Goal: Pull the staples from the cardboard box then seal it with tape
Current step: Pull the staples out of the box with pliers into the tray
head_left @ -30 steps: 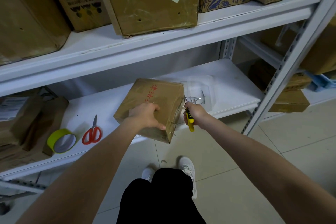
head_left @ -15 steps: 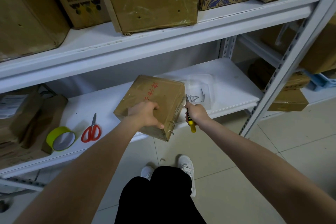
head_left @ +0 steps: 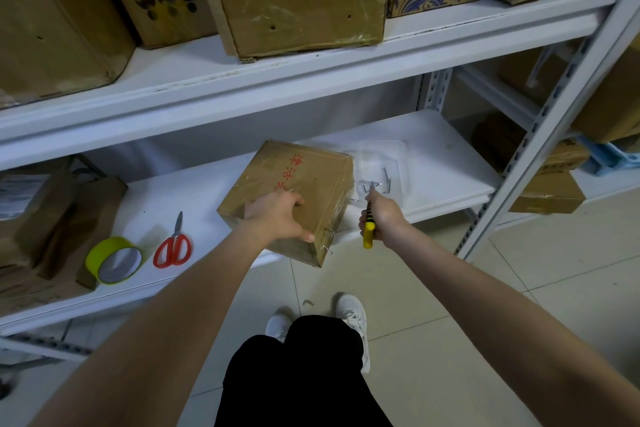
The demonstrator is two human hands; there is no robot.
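Yellow pliers [head_left: 369, 236] moved staple [head_left: 370, 183] over clear tray [head_left: 381, 156], box [head_left: 311, 177] unmoved

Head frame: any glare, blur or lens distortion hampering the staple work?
Head view: wide-angle distortion bows the upper shelf edge and slants the upright post; soft even light; sheen on the taped box labelled 131; the clear tray nearly vanishes against white; the right hand and yellow-handled tool look sharp.

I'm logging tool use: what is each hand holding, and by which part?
The right hand grips a tool by its yellow handle, a staple at its tip. The left hand only presses on the cardboard box's top.
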